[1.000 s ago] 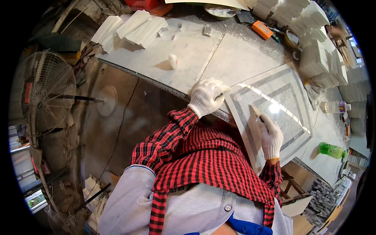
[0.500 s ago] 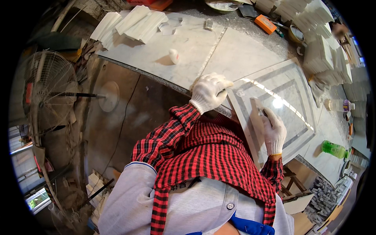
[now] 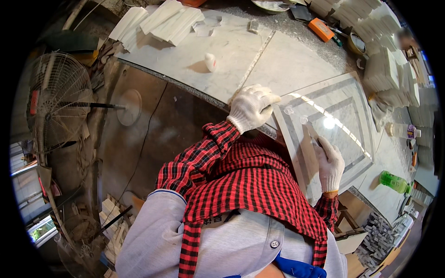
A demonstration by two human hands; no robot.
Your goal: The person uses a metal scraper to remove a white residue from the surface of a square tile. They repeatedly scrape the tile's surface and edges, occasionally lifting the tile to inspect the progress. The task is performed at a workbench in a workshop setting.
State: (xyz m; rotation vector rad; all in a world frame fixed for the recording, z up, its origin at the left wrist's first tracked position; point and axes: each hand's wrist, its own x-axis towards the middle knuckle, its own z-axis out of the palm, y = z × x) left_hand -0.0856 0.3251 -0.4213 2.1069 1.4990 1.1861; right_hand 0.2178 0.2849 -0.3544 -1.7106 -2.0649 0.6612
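A glossy square panel with grey and white nested borders (image 3: 324,90) lies on the bench in front of me. My left hand (image 3: 252,107), in a white knit glove, is curled beside the panel's left corner; whatever its fingers hold is hidden. Over the panel's near part is my gloved right hand (image 3: 331,164), fingers bent together and pointing at the surface. What it grips, if anything, cannot be made out. Two small clear round spots (image 3: 303,120) show on the panel between the hands. A small white bottle (image 3: 210,62) stands farther left.
Marble slabs (image 3: 227,44) top the bench, with white strips (image 3: 171,23) stacked at the far left. At right are stacked white tiles (image 3: 382,74), a clear bottle (image 3: 401,130) and a green bottle (image 3: 393,181). An orange box (image 3: 321,29) lies far back; a fan (image 3: 58,99) stands left.
My right hand has shifted slightly right and down. A second clear spot now shows on the panel where one showed before. The left hand stays by the corner.
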